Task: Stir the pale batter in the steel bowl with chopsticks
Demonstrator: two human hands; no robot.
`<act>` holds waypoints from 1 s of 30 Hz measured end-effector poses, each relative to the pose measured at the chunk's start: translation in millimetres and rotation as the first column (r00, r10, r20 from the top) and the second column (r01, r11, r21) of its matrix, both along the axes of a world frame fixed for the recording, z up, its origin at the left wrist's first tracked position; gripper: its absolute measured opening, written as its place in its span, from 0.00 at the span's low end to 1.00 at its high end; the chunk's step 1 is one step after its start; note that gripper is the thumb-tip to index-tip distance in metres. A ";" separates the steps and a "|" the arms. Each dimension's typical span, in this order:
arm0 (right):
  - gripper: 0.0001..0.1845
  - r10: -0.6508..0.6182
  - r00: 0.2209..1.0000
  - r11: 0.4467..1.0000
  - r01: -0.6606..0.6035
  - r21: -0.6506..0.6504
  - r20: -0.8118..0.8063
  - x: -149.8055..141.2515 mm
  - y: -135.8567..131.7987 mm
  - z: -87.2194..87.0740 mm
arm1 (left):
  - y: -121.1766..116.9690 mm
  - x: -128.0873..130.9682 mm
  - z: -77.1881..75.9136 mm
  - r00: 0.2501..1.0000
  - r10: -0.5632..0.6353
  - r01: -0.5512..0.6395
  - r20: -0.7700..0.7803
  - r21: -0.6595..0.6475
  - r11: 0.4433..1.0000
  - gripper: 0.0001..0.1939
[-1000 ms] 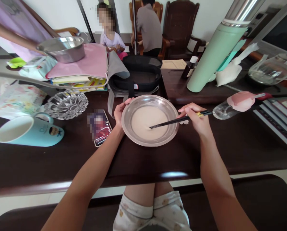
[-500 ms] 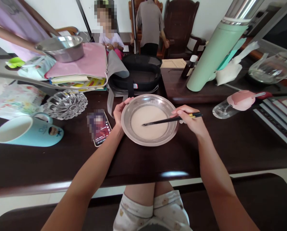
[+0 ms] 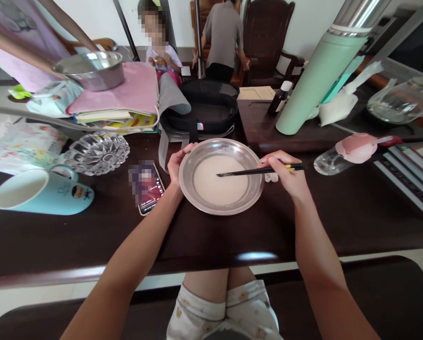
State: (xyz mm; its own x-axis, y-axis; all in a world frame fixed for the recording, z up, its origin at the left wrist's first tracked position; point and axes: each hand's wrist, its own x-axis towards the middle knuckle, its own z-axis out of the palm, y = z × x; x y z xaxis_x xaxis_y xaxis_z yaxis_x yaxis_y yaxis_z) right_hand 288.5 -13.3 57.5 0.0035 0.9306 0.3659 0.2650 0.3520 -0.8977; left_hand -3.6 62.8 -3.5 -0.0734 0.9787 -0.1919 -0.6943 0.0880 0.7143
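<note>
A shallow metal bowl stands on the dark wooden table in front of me, holding a milky white liquid. My left hand grips the bowl's left rim, its fingers partly hidden behind the metal. In my right hand is a pair of black chopsticks, closed together and reaching over the right rim. Their tips are at the middle of the liquid; whether they dip below its surface I cannot tell. A lit phone lies left of the bowl, close to my left forearm.
To the left are a light-blue mug and a cut-glass dish. Behind the bowl sits a black case. A tall green flask and a pink-lidded bottle stand right. Another person's arms reach toward a metal basin.
My right hand and the chopsticks have shifted slightly right and up, moving the tips from left of centre to the middle of the liquid. The left hand and bowl stay put.
</note>
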 end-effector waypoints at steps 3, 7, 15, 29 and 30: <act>0.24 -0.005 0.999 1.000 0.005 -0.005 -0.032 1.5 -0.2 -1.0 | -0.8 1.4 1.7 1.000 0.012 -0.012 0.009 -0.017 1.000 0.09; 0.23 0.109 0.994 0.994 -0.109 -0.017 -0.005 -2.5 0.7 -2.1 | -1.0 2.3 2.2 1.000 0.019 -0.019 0.007 -0.009 1.000 0.09; 0.25 -0.001 1.000 1.000 0.001 -0.004 -0.030 1.1 -0.2 -0.2 | -1.0 0.2 0.0 1.000 -0.022 0.022 0.019 0.026 0.999 0.06; 0.24 0.097 0.995 0.995 -0.097 -0.025 0.007 -1.2 1.1 -0.9 | 0.5 -2.3 -1.7 1.000 -0.017 0.018 -0.019 0.023 1.000 0.06; 0.24 0.105 0.994 0.994 -0.105 -0.015 0.032 -1.9 1.3 -0.9 | 0.4 -2.3 -1.7 1.000 -0.014 0.014 -0.020 0.020 1.000 0.06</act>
